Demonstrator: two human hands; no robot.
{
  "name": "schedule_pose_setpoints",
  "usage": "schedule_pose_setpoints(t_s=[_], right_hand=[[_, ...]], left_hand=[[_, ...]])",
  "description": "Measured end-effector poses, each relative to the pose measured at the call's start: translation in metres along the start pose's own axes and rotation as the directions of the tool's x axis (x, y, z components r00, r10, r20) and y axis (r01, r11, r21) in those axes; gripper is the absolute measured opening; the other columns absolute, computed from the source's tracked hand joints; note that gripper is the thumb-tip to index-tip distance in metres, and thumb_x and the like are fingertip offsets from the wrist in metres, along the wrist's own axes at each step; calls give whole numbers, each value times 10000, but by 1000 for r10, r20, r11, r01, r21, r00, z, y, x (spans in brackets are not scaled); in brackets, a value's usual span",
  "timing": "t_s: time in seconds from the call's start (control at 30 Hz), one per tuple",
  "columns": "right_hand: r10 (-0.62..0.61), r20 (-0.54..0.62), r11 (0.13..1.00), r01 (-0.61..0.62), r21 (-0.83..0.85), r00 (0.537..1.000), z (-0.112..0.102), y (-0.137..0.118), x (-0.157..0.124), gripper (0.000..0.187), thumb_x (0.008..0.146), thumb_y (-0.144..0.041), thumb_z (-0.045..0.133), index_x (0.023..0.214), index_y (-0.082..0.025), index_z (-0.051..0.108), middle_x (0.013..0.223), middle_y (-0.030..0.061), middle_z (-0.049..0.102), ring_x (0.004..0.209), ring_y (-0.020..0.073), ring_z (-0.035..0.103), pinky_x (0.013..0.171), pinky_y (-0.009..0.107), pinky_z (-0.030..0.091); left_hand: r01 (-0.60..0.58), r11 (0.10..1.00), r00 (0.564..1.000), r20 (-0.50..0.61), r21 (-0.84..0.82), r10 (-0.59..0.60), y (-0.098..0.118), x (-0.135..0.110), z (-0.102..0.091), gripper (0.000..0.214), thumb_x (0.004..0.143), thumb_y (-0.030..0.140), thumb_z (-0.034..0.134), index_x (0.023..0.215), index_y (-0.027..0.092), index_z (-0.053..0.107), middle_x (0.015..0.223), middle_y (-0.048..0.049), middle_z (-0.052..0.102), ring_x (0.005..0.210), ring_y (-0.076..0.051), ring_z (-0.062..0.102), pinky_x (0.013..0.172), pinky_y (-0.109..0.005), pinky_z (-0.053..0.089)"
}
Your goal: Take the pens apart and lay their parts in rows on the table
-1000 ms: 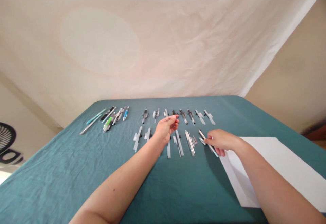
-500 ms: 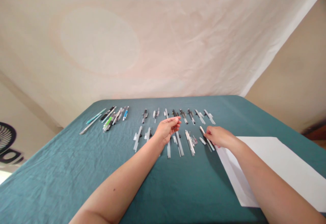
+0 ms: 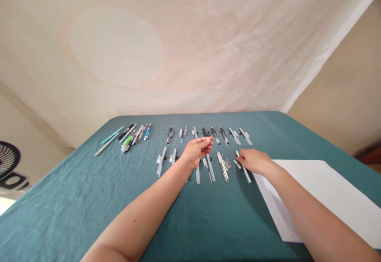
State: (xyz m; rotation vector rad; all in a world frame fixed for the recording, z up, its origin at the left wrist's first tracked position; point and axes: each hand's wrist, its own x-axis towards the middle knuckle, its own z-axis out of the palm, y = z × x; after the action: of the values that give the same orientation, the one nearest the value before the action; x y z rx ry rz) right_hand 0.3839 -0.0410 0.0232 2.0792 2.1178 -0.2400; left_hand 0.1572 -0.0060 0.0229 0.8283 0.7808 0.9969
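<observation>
My right hand (image 3: 255,161) rests low on the teal tablecloth (image 3: 89,198), its fingertips closed on the far end of a clear pen with a black tip (image 3: 244,170) that lies at the right end of the near row. My left hand (image 3: 196,151) hovers just above the near row of clear pen barrels and parts (image 3: 210,167), palm turned up, thumb and fingers curled together. Whether anything sits in that pinch is hidden. Beyond both hands lies a far row of black-and-clear pen parts (image 3: 222,134).
A white sheet of paper (image 3: 321,190) lies to the right under my right forearm. A cluster of whole pens, some green and blue, (image 3: 131,135) sits at the far left. A fan (image 3: 7,162) stands beside the table's left. A pale cloth hangs behind.
My right hand has carried the pen down and forward from a slightly raised hold until it lies in the near row. My left hand has drifted slightly right.
</observation>
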Motion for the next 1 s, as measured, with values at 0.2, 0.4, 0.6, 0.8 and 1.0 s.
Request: schedule_pose_setpoints(t_s=[0.2, 0.4, 0.6, 0.8, 1.0], right_hand=[[-45, 20, 999, 45, 9, 999, 0, -4, -4, 355, 850, -455, 360, 818, -207, 613, 868, 106, 649, 815, 252, 606, 596, 288, 378], [-67, -270, 972, 123, 199, 961, -15, -17, -17, 348, 865, -478, 351, 809, -219, 577, 734, 46, 637, 703, 198, 591, 586, 263, 358], [-228, -531, 708, 513, 486, 816, -19, -42, -30, 230, 844, -433, 462, 927, -229, 528, 828, 4, 635, 740, 135, 580, 654, 217, 396], [-246, -558, 813, 482, 327, 793, -13, -46, -31, 180, 857, -377, 453, 873, -230, 556, 815, 8, 629, 758, 150, 568, 663, 237, 360], [-210, -510, 916, 350, 195, 834, -23, -41, -36, 127, 796, -323, 490, 823, -220, 560, 798, 18, 631, 758, 160, 558, 614, 236, 320]], left_hand=[[2, 1000, 1000, 16, 28, -3, -2, 0, 0, 240, 721, 205, 676, 939, 109, 646, 764, -54, 639, 585, -59, 568, 581, -187, 459], [-18, 994, 998, 69, 107, 11, -4, -6, 7, 223, 717, 221, 679, 882, 113, 574, 846, -97, 663, 669, -127, 640, 617, -235, 490], [-82, 944, 993, 105, 318, 51, -6, -14, 21, 227, 688, 279, 699, 778, 117, 569, 660, -67, 656, 581, -144, 633, 561, -243, 484], [-235, 837, 972, 126, 494, 199, -12, -18, 26, 216, 678, 317, 686, 680, 143, 557, 583, -38, 625, 554, -133, 603, 520, -220, 447], [-353, 693, 934, 194, 629, 299, -15, -25, 32, 130, 722, 303, 625, 727, 174, 611, 675, -25, 643, 615, -126, 593, 563, -207, 421]])
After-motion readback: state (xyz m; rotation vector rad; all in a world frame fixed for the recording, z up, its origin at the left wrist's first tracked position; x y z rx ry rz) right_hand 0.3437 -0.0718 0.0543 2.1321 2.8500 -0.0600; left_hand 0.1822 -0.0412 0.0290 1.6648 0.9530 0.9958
